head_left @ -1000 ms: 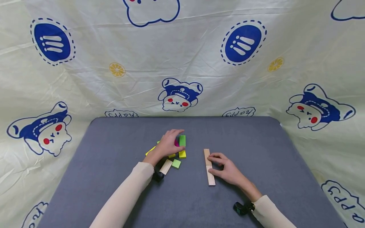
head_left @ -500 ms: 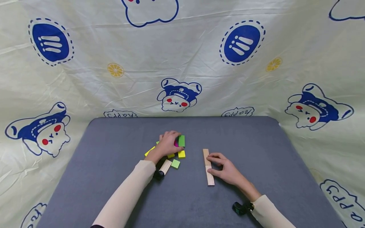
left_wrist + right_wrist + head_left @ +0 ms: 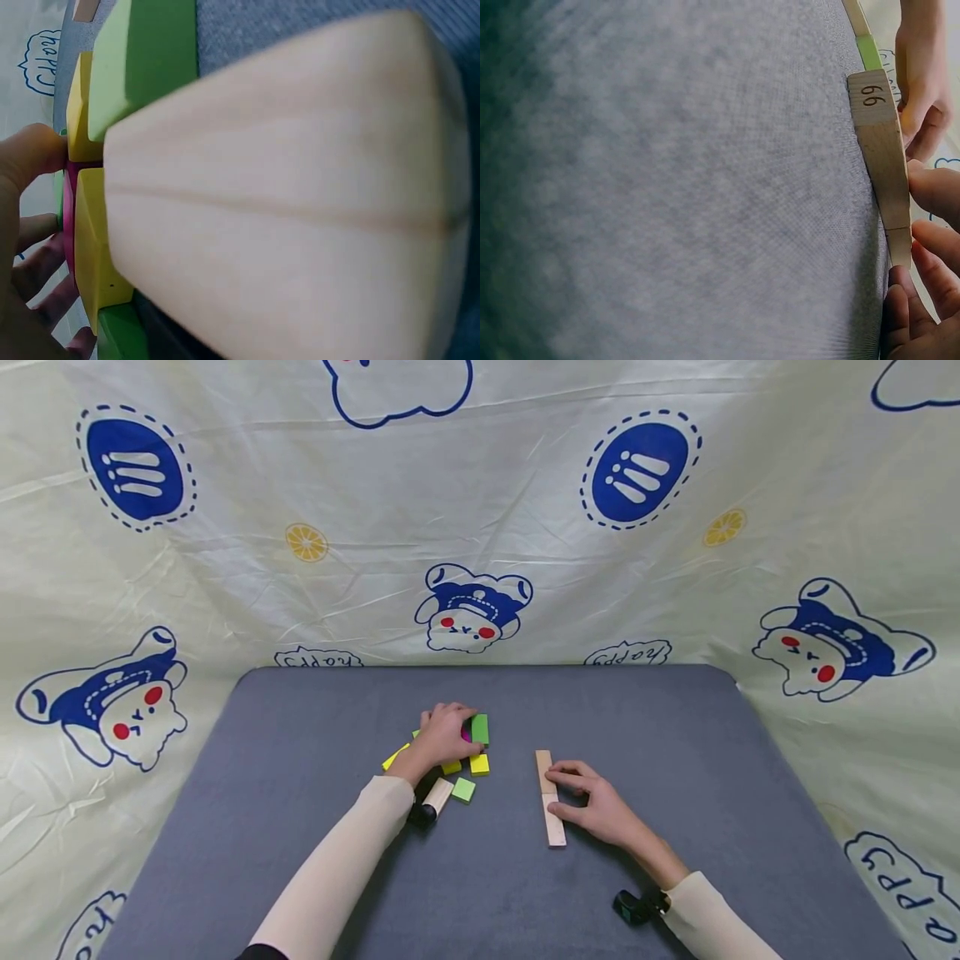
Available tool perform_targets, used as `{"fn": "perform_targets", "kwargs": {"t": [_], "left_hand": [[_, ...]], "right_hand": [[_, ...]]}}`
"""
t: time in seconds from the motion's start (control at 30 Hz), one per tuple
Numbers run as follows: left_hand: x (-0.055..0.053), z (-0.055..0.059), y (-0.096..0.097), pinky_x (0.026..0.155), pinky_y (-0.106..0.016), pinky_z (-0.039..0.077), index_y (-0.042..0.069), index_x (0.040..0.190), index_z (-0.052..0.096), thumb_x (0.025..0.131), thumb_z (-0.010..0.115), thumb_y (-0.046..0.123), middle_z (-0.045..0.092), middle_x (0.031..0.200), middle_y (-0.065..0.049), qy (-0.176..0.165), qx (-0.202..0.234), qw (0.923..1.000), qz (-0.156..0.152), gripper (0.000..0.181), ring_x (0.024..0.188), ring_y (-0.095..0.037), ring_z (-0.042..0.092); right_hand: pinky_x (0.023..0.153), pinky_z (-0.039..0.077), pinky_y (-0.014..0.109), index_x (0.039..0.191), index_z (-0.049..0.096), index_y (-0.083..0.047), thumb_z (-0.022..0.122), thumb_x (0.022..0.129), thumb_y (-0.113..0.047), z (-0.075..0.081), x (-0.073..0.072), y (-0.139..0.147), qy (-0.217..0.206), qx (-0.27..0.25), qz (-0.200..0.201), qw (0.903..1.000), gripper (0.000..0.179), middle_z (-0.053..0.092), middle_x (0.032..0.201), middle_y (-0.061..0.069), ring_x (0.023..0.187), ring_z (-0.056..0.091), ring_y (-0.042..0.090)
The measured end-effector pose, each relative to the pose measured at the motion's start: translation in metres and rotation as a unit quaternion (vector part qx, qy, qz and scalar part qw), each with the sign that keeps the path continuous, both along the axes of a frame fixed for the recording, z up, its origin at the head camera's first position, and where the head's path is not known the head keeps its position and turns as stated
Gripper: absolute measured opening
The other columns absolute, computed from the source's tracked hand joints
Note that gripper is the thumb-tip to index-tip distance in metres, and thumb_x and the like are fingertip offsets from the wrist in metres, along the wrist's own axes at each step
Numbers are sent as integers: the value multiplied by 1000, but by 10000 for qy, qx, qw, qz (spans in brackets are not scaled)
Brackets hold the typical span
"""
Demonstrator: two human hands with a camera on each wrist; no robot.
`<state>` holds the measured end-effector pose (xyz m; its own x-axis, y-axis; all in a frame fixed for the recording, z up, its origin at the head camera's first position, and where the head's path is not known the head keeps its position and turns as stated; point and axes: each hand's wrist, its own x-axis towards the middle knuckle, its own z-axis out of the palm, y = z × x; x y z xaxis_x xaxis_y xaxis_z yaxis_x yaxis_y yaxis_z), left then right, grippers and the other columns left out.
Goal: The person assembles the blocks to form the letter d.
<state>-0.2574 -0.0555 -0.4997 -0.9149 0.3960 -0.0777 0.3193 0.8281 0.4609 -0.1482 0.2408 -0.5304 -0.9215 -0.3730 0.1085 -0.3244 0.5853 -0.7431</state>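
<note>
My left hand reaches over a cluster of coloured wooden blocks. Its thumb and a finger pinch the green block at its near and far ends. A magenta block and a yellow block lie just by those fingers in the left wrist view. To the right, two plain wooden blocks lie end to end in a line, the far one and the near one. My right hand rests its thumb and fingertips along their right side. The near block bears the number 66.
Closer to me than the cluster lie a light green block and a plain wooden block, beside the left wrist camera. A yellow block sits between. The grey table ends at a printed cloth backdrop.
My left thumb and finger have closed in on the green block's ends, from a wider spread. My right hand and the two plain blocks have stayed in place.
</note>
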Motion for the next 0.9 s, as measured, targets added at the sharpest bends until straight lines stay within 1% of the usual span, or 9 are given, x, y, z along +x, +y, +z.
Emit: {"fn": "perform_targets", "kwargs": {"t": [0.2,0.37,0.47,0.53,0.73,0.9], "left_hand": [[1,2,-1,103,-54,33,14,142,61,88,73,45,57,146,-9,147,65,9998,133,64,132,-33,46],[0,3,1,107,-55,32,15,140,62,87,72,48,56,147,-9,252,211,9992,211,64,136,-33,43],[0,7,4,109,-55,32,15,140,61,87,73,49,56,147,-10,306,306,9988,249,64,139,-33,42],[0,9,7,110,-55,31,16,140,61,87,74,49,57,146,-10,341,380,9984,250,65,139,-34,41],[0,11,19,111,-54,32,16,140,61,87,75,49,59,146,-8,515,454,9975,162,64,140,-32,42],[2,16,29,112,-54,30,16,141,60,88,75,48,58,147,-9,500,586,9970,79,64,141,-33,41]], "right_hand": [[91,48,33,135,67,-7,80,91,-22,-1,-1,0,-10,-38,-4,10000,48,57,141,10,124,55,28],[91,48,32,135,68,-6,80,91,-21,-1,-1,0,33,-34,16,10000,48,57,141,10,125,55,30],[92,48,32,135,68,-6,80,91,-21,0,0,0,32,-21,29,10000,48,57,141,10,127,54,31],[92,48,32,135,67,-6,80,91,-22,1,0,0,2,-22,23,10000,48,57,141,10,127,54,31],[92,48,32,135,68,-6,80,91,-23,0,-1,0,-24,-17,14,10000,48,57,141,10,127,54,30],[91,48,33,135,68,-7,79,92,-24,0,-1,0,-53,4,-13,10000,48,57,140,9,125,55,29]]}}
